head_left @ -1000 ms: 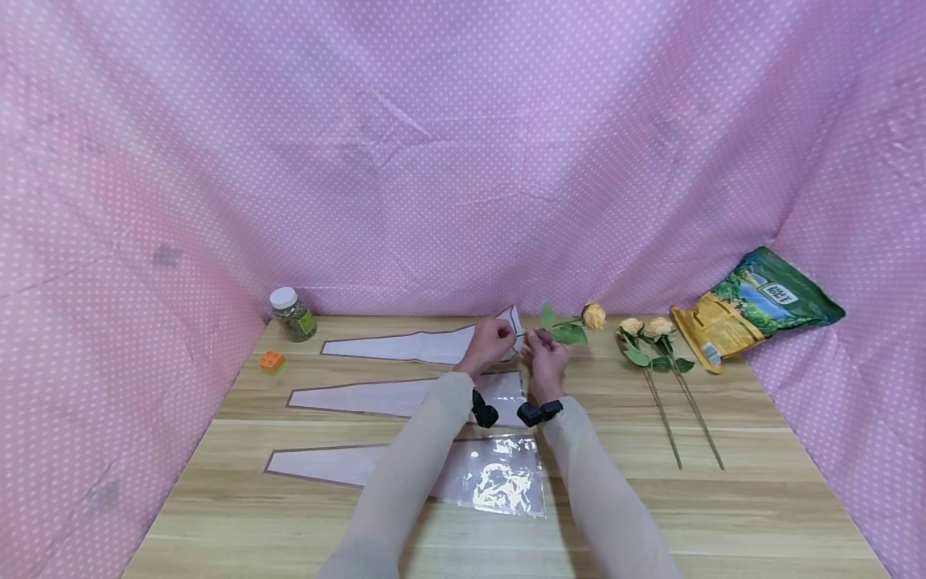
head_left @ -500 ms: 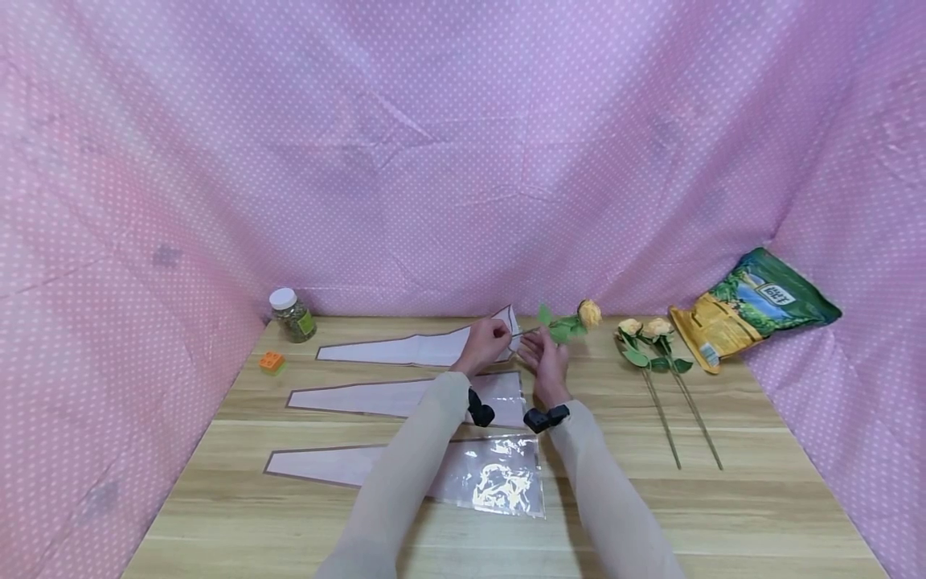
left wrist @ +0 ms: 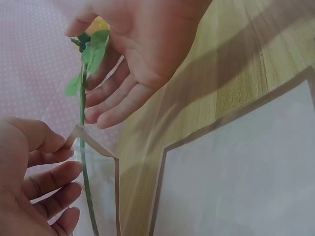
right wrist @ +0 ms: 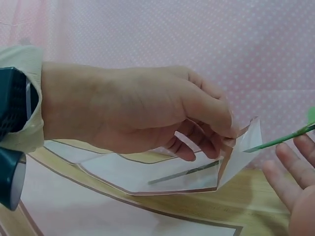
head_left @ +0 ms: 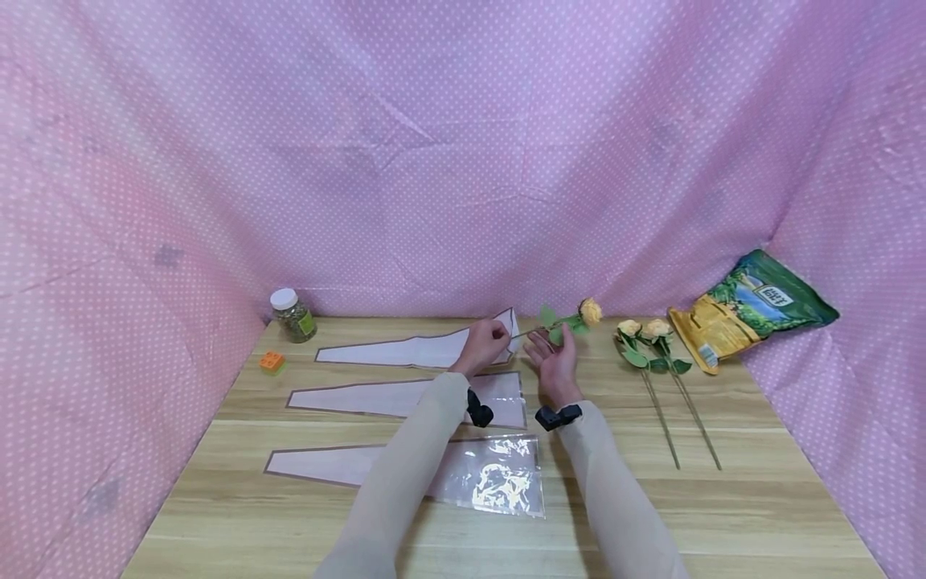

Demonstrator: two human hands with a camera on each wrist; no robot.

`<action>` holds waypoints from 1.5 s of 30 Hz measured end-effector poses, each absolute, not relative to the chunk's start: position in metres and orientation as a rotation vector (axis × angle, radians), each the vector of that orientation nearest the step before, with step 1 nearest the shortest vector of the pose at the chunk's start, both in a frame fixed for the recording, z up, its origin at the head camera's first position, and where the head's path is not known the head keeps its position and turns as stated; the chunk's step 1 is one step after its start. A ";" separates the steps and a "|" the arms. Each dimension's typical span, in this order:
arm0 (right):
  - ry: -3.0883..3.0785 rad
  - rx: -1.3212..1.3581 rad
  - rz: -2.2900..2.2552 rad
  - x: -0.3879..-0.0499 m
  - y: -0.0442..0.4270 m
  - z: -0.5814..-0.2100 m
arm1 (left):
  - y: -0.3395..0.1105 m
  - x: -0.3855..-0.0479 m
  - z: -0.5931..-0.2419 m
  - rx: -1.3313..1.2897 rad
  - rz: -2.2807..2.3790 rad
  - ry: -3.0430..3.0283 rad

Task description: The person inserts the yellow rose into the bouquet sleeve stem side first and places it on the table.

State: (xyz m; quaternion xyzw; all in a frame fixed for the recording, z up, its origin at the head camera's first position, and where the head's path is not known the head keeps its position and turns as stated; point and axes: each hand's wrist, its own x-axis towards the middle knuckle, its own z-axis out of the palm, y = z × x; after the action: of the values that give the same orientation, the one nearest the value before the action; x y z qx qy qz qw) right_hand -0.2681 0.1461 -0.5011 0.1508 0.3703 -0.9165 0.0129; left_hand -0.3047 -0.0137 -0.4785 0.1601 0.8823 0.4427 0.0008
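Note:
In the head view, my left hand [head_left: 483,347] pinches the mouth edge of the farthest flower sleeve [head_left: 427,350], a clear-and-white tapered wrapper with a brown border. One yellow artificial rose [head_left: 590,311] has its lower stem inside that sleeve; the right wrist view shows the stem [right wrist: 184,174] through the film. The bloom and leaves stick out to the right. Under the upper stem lies my right hand [head_left: 557,371], palm turned up and fingers extended. Its fingertips are close to the stem in the left wrist view, where the leaves [left wrist: 97,50] sit by the thumb.
Two more sleeves, the middle one [head_left: 362,398] and the nearest one [head_left: 325,465], lie flat. Two yellow roses [head_left: 657,330] rest on the right, by a green-and-yellow bag [head_left: 752,310]. A white-lidded jar [head_left: 295,318] and orange toy brick [head_left: 272,361] are at left.
My right hand has let its fingers loosen from the rose stem, turned palm up and shifted slightly right. The rose has tilted up a little. My left hand stays at the sleeve's mouth.

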 end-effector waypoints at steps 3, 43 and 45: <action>1.154 0.464 -2.847 -0.268 0.148 -0.500 | -0.013 -0.304 -0.479 0.470 1.387 2.757; 1.617 0.789 -2.893 -0.275 0.141 -0.502 | -0.007 -0.299 -0.473 0.467 1.387 2.780; 1.620 0.797 -2.878 -0.275 0.140 -0.503 | -0.006 -0.299 -0.473 0.484 1.387 2.800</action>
State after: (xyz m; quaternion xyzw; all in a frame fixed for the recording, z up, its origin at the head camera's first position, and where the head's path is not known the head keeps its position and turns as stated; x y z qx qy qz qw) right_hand -0.2751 0.1400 -0.5035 0.2326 0.4730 -0.8401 -0.1277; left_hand -0.2992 -0.0057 -0.4730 0.1532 0.8855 0.4386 -0.0104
